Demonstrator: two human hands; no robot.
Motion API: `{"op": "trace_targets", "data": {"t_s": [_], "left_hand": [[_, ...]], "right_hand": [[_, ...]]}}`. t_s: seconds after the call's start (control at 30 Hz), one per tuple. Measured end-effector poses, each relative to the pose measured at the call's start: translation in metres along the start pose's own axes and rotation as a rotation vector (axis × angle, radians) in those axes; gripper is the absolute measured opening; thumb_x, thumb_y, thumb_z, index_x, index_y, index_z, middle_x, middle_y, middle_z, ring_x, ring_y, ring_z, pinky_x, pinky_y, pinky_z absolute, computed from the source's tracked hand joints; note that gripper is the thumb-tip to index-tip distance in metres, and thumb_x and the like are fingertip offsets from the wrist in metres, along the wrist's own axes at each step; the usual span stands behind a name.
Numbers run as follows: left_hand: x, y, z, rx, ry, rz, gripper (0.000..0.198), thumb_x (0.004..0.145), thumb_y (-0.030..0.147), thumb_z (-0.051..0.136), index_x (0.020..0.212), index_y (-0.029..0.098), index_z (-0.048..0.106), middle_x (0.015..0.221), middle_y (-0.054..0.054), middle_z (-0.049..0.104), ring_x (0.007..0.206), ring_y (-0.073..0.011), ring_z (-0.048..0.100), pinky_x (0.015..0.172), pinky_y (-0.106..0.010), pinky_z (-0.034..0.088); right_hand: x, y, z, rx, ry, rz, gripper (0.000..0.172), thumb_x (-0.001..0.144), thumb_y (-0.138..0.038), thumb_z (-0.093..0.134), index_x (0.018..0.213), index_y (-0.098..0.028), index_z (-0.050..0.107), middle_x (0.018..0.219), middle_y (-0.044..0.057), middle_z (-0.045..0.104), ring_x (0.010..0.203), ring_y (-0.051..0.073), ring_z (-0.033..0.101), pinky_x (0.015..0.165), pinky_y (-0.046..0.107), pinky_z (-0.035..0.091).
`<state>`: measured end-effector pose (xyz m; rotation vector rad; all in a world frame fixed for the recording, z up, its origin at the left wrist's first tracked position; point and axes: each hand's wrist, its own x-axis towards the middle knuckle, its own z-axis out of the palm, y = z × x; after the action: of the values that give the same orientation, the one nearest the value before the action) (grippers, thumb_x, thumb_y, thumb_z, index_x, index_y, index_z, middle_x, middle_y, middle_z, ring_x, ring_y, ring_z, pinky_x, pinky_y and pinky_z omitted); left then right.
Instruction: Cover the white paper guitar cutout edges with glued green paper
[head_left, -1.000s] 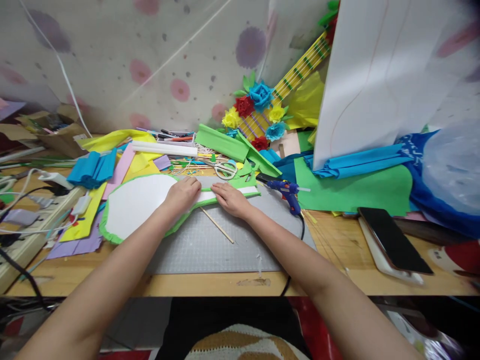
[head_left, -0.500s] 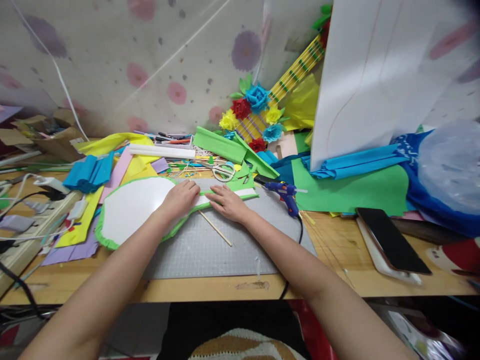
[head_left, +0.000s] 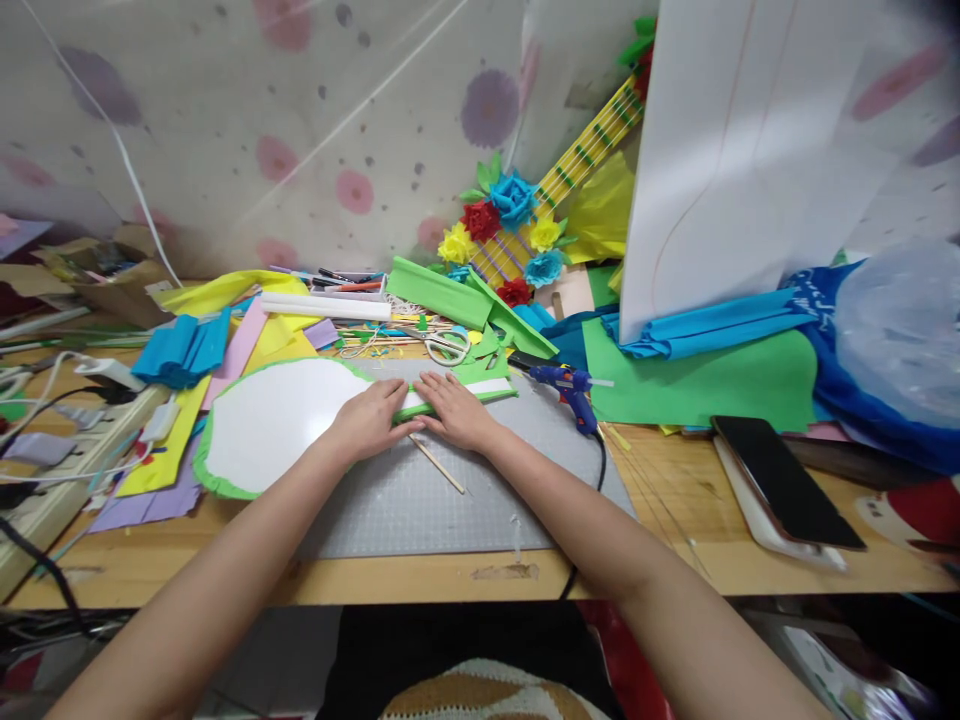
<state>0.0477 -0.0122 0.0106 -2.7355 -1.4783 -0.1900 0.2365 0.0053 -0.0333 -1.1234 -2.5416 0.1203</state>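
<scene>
Two hands meet at the narrow neck of the white cutout (head_left: 274,420), which lies on the grey mat (head_left: 367,525) and reaches past its left side, its edge wrapped in green paper. The left hand (head_left: 369,418) and the right hand (head_left: 459,412) have their fingers stretched over the neck, thumbs on the near side; whether they pinch it, I cannot tell. Just below them lies a stick (head_left: 439,467). To the right is a blue glue gun (head_left: 566,382), on which I can read no label. White writing appears on the blue bag (head_left: 814,310) (too small and folded for reading). The phone (head_left: 787,482) has a dark screen, without any readable word.
</scene>
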Motion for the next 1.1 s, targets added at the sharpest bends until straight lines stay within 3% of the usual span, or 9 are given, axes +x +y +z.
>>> {"op": "trace_targets", "data": {"t_s": [0.27, 0.63, 0.73, 0.87, 1.0, 1.1], "left_hand": [[0.002, 0.001, 0.005, 0.042, -0.045, -0.009, 0.042, 0.087, 0.030, 0.049, 0.126, 0.015, 0.048, 0.134, -0.014, 0.050, 0.126, -0.0234, 0.044, 0.106, -0.037, 0.036], [0.003, 0.004, 0.006, 0.105, -0.081, -0.033, 0.040, 0.088, 0.031, 0.047, 0.125, 0.014, 0.049, 0.136, -0.013, 0.049, 0.128, -0.0236, 0.042, 0.106, -0.036, 0.035], [0.001, 0.008, 0.008, 0.159, -0.091, -0.054, 0.043, 0.089, 0.029, 0.045, 0.128, 0.011, 0.047, 0.138, -0.015, 0.046, 0.129, -0.0241, 0.040, 0.108, -0.035, 0.032], [-0.007, 0.011, 0.009, 0.203, -0.096, -0.024, 0.046, 0.090, 0.025, 0.043, 0.132, 0.008, 0.043, 0.141, -0.016, 0.041, 0.132, -0.0249, 0.036, 0.109, -0.035, 0.031], [-0.013, 0.008, 0.002, 0.138, -0.037, -0.048, 0.048, 0.092, 0.032, 0.038, 0.133, 0.009, 0.042, 0.142, -0.015, 0.040, 0.130, -0.0232, 0.039, 0.104, -0.033, 0.038], [-0.011, 0.004, -0.004, 0.133, -0.040, -0.112, 0.053, 0.089, 0.036, 0.044, 0.133, 0.006, 0.041, 0.141, -0.018, 0.040, 0.130, -0.0255, 0.040, 0.105, -0.036, 0.036]], "right_hand": [[0.003, 0.000, 0.000, 0.008, -0.021, 0.045, 0.050, 0.090, -0.042, 0.046, 0.131, -0.014, 0.050, 0.139, 0.016, 0.043, 0.132, 0.024, 0.036, 0.111, 0.044, 0.025], [0.003, 0.002, -0.002, 0.041, 0.050, 0.038, 0.047, 0.086, -0.044, 0.052, 0.125, -0.017, 0.055, 0.131, 0.012, 0.053, 0.125, 0.024, 0.047, 0.104, 0.040, 0.037], [0.004, 0.003, 0.000, 0.039, 0.049, 0.038, 0.056, 0.086, -0.045, 0.052, 0.132, -0.013, 0.048, 0.134, 0.015, 0.050, 0.128, 0.024, 0.043, 0.106, 0.040, 0.035], [0.004, 0.004, 0.004, 0.008, 0.008, 0.013, 0.054, 0.090, -0.043, 0.045, 0.134, -0.011, 0.046, 0.139, 0.015, 0.043, 0.132, 0.024, 0.036, 0.111, 0.042, 0.028], [0.005, 0.004, 0.005, 0.016, 0.022, 0.026, 0.054, 0.089, -0.043, 0.047, 0.132, -0.010, 0.048, 0.138, 0.016, 0.045, 0.131, 0.025, 0.037, 0.110, 0.041, 0.028], [0.006, 0.003, 0.005, 0.037, 0.029, 0.030, 0.053, 0.088, -0.042, 0.050, 0.131, -0.012, 0.050, 0.136, 0.015, 0.047, 0.131, 0.024, 0.039, 0.110, 0.041, 0.029]]}}
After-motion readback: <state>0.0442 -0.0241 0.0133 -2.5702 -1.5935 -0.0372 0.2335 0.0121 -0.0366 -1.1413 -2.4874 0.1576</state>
